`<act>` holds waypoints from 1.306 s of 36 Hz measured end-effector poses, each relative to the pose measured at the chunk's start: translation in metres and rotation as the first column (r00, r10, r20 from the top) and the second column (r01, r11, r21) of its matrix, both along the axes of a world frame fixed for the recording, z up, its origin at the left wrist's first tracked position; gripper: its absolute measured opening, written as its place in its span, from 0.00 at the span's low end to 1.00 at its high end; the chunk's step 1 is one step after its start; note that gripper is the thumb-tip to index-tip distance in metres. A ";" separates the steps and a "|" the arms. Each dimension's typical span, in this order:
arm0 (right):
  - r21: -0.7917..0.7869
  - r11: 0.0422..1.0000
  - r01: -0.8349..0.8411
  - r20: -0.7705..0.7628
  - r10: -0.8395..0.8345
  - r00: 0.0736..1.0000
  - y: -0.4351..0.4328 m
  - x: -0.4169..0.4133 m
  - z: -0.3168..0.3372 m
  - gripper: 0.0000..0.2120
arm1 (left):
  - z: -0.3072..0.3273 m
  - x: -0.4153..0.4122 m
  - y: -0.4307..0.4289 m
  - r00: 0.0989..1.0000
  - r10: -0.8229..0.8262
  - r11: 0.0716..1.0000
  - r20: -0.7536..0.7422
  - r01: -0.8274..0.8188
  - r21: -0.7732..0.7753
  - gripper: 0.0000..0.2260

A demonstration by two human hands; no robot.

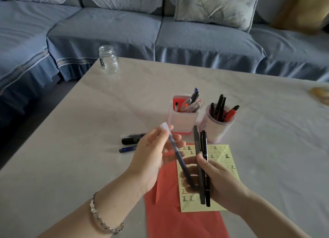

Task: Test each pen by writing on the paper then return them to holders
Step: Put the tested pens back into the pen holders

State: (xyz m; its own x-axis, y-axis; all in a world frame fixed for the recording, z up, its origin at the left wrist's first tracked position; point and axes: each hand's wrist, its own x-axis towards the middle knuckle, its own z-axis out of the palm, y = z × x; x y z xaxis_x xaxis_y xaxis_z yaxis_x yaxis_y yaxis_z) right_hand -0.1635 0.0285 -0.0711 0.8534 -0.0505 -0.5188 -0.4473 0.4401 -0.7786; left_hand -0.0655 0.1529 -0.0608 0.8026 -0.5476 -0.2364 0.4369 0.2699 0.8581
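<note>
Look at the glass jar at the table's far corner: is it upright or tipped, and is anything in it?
Upright and empty. The glass jar stands on its base, its lidless mouth up, and the sofa shows through its clear walls.

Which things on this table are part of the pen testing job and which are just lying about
Part of the job:
- blue pen in the left hand
- two dark pens in the right hand
- yellow paper with test marks
- square holder and round holder
- three pens lying on the table

Just lying about:
- empty glass jar
- red sheet under the paper
</note>
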 end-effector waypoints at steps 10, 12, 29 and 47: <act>-0.717 0.653 0.243 0.150 -0.196 0.969 -0.053 0.002 0.017 0.16 | 0.006 0.001 -0.014 1.000 -0.007 1.000 0.029 0.007 -0.007 0.09; -0.750 0.540 0.382 0.325 -0.203 0.924 -0.065 0.008 0.034 0.15 | 0.006 0.003 -0.018 0.997 -0.021 1.000 0.074 0.020 0.012 0.10; -0.645 0.541 0.539 0.427 -0.331 0.842 -0.104 0.081 0.029 0.10 | 0.041 0.045 -0.064 0.614 0.272 0.937 0.741 -0.345 -0.058 0.05; -0.898 -0.132 0.419 0.406 0.115 0.906 -0.103 0.061 0.009 0.12 | -0.001 0.095 -0.084 0.459 -0.379 0.751 0.803 -0.354 0.557 0.14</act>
State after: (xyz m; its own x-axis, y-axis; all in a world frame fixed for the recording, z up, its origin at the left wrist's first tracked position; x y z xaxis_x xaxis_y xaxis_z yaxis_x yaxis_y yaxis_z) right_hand -0.1028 -0.0748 -0.0618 0.7780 -0.4062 0.4793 -0.1826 -0.8761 -0.4463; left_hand 0.0294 0.0687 -0.0621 0.7550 -0.5880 0.2902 -0.5943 -0.4266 0.6818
